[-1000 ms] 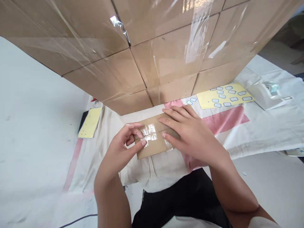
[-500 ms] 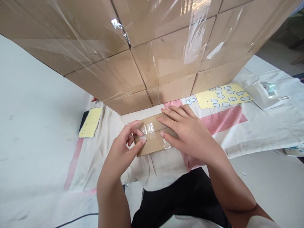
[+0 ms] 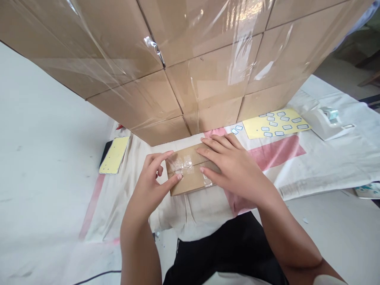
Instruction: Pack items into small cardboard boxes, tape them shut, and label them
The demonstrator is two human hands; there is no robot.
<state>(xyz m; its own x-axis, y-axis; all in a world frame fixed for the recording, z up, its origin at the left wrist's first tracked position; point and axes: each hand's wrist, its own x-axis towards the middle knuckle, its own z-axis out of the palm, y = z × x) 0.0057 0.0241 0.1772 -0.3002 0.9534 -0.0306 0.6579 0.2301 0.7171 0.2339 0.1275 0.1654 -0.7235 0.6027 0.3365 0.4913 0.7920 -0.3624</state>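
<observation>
A small flat cardboard box (image 3: 190, 180) lies on the pale cloth right in front of me, with strips of clear tape (image 3: 185, 163) across its middle seam. My left hand (image 3: 154, 174) is at the box's left end, thumb resting on the top and index finger stretched along the far left corner, the fingers apart. Spread over the right part of the box is my right hand (image 3: 231, 162), palm down, its fingers flat and its thumb on the top near another bit of tape (image 3: 208, 180). It hides the box's right end.
Behind the box rises a large stack of cartons (image 3: 213, 87) wrapped in clear film. At the right stand a yellow sheet with labels (image 3: 277, 126) and a white tape dispenser (image 3: 328, 122). Two loose labels (image 3: 236, 129) lie near my right fingertips. A yellow card (image 3: 115, 155) is at the left.
My left index finger has straightened out from the tape at the seam to the box's far left corner. The right hand stays nearly where it was. The view has shifted slightly.
</observation>
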